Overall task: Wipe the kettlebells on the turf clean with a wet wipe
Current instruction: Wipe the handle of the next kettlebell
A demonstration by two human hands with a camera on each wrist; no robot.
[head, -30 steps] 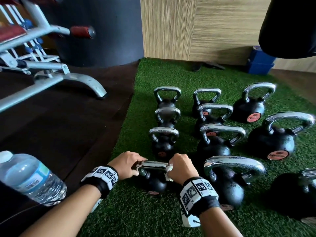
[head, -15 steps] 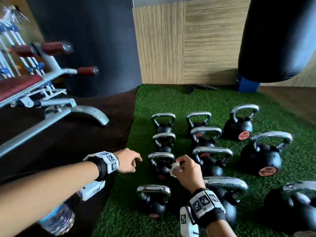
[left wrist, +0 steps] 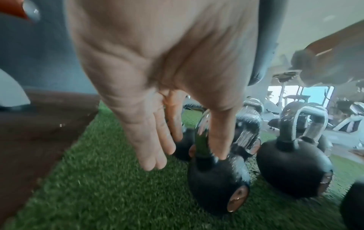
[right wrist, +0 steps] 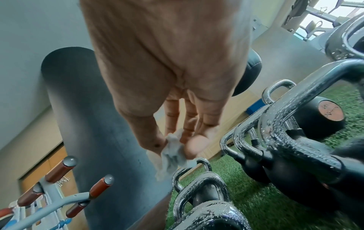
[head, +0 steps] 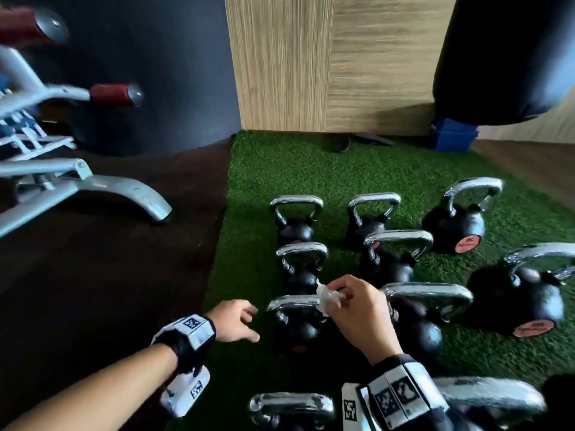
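Note:
Several black kettlebells with chrome handles stand in rows on the green turf. My right hand pinches a crumpled white wet wipe at the right end of the handle of a small kettlebell in the left column. In the right wrist view the wipe sits between thumb and fingertips. My left hand hovers just left of that handle, fingers loose and holding nothing. In the left wrist view its fingers hang straight beside the same kettlebell. Another small kettlebell stands nearest to me.
A grey weight bench stands on the dark floor to the left of the turf. A black punching bag hangs at the upper right, above a blue box. Larger kettlebells crowd the right side.
Both hands left the nearest kettlebell's handle and moved one kettlebell farther. The right hand brought the wipe to that handle; the left hand has come in close beside it.

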